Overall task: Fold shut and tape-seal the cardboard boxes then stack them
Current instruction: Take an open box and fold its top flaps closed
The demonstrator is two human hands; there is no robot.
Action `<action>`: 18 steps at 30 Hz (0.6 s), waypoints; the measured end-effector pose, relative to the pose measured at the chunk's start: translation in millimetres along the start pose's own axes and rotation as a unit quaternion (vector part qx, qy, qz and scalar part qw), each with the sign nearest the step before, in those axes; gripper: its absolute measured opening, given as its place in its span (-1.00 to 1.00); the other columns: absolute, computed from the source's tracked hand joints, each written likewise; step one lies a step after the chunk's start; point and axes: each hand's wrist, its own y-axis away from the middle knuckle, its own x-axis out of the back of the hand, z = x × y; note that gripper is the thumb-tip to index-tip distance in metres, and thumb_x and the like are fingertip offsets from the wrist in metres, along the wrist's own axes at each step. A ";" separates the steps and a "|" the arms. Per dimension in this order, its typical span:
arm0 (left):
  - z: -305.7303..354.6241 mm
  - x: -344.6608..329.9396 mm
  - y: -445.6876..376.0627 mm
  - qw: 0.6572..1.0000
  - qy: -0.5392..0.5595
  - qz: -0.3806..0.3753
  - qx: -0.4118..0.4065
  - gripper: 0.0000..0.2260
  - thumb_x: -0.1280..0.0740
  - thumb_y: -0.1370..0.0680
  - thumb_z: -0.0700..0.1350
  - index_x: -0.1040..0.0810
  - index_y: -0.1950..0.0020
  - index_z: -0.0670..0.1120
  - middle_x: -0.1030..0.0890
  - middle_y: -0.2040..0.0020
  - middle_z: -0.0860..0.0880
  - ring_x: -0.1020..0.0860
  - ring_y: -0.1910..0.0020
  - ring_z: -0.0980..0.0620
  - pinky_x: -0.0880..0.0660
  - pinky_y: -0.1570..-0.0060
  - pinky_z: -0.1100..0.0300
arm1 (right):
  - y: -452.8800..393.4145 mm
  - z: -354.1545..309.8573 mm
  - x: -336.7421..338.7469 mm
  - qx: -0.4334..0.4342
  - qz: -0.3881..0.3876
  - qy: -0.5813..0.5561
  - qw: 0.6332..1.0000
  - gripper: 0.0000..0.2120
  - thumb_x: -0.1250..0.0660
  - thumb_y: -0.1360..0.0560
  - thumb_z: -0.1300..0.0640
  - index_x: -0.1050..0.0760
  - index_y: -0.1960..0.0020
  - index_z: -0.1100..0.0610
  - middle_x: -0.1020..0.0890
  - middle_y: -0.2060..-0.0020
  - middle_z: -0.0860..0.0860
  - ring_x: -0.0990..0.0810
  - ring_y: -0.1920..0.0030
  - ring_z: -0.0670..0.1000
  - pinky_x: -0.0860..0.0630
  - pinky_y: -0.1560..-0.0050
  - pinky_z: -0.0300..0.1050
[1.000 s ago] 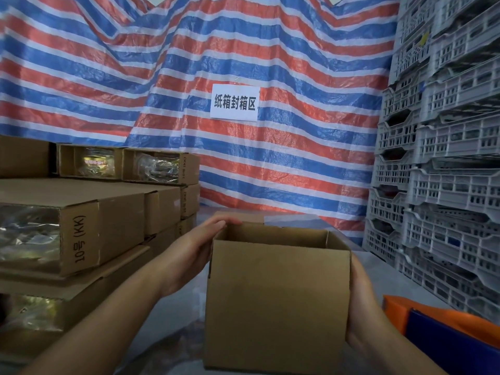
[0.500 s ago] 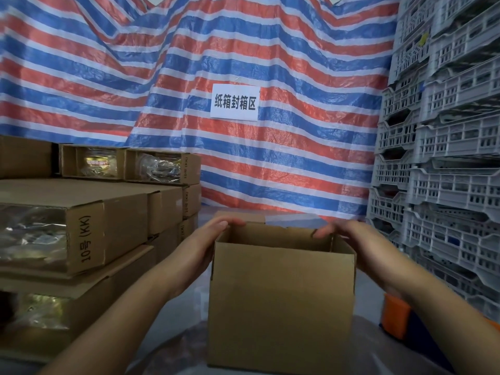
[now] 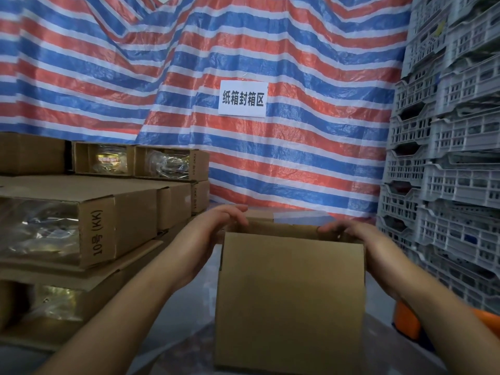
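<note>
Fingers of both hands [image 3: 213,234] [image 3: 354,239] curl over the open cardboard box's [image 3: 289,299] top edges, apparently gripping.

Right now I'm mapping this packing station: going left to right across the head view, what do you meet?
Stacked cardboard boxes → left hand → open box → right hand → grey plastic crates.
</note>
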 end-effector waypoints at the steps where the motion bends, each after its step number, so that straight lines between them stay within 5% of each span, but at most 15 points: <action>1: -0.2 2.3 -2.8 1.000 0.006 -0.009 0.014 -0.80 -0.37 -0.36 0.14 -0.70 0.24 0.05 -0.59 -0.23 0.11 -0.55 -0.19 0.12 -0.48 -0.03 0.27 | 0.7 -1.9 -0.3 -0.007 0.003 -0.006 1.000 -0.75 -0.26 -0.57 0.21 -0.60 -0.15 0.29 -0.58 -0.16 0.30 -0.55 -0.05 0.20 -0.46 0.07 -0.06; 5: -12.9 14.1 -10.4 0.993 -0.066 -0.060 0.080 -0.74 -0.27 -0.48 -0.18 -0.74 0.21 0.03 -0.63 -0.05 0.35 -0.59 0.00 0.35 -0.41 0.00 0.28 | 2.3 -4.6 -0.5 -0.013 0.006 -0.013 1.000 -0.74 -0.23 -0.58 0.24 -0.60 -0.16 0.31 -0.56 -0.18 0.33 -0.51 -0.02 0.17 -0.43 0.15 -0.08; 10: -4.9 18.6 -8.1 0.987 -0.080 -0.102 0.092 -0.79 -0.37 -0.47 -0.02 -0.71 -0.05 0.15 -0.58 -0.14 0.38 -0.55 -0.12 0.37 -0.49 -0.09 0.22 | 2.8 -1.9 -0.5 -0.002 0.003 0.004 1.000 -0.74 -0.19 -0.60 0.22 -0.62 -0.12 0.25 -0.56 -0.16 0.22 -0.54 -0.16 0.22 -0.47 -0.02 -0.04; 13: 1.7 10.9 -2.9 0.989 -0.079 -0.093 0.080 -0.72 -0.32 -0.50 -0.04 -0.65 -0.05 0.32 -0.62 -0.09 0.33 -0.55 -0.18 0.26 -0.41 -0.26 0.04 | 2.4 2.2 -0.5 0.026 -0.004 0.011 1.000 -0.70 -0.11 -0.64 0.21 -0.64 -0.06 0.18 -0.59 -0.12 0.16 -0.56 -0.13 0.16 -0.49 -0.02 -0.05; 16: 3.8 2.9 -2.8 0.994 -0.065 -0.046 0.068 -0.63 -0.32 -0.52 -0.12 -0.45 -0.31 0.13 -0.52 -0.24 0.17 -0.38 -0.42 0.02 -0.25 -0.46 -0.11 | 0.0 6.3 -2.9 0.039 -0.008 0.016 0.999 -0.70 -0.12 -0.64 0.19 -0.63 0.02 0.09 -0.62 -0.01 0.12 -0.58 0.02 0.09 -0.45 0.12 -0.09; 18: 6.2 -4.0 -1.5 0.996 -0.067 -0.013 0.063 -0.66 -0.19 -0.60 -0.24 -0.35 -0.35 0.00 -0.48 -0.21 0.11 -0.36 -0.40 -0.01 -0.22 -0.48 -0.07 | -2.8 9.3 -5.2 0.051 -0.002 0.020 0.999 -0.71 -0.14 -0.64 0.19 -0.63 0.06 0.05 -0.62 0.03 0.09 -0.56 0.06 0.05 -0.41 0.15 -0.10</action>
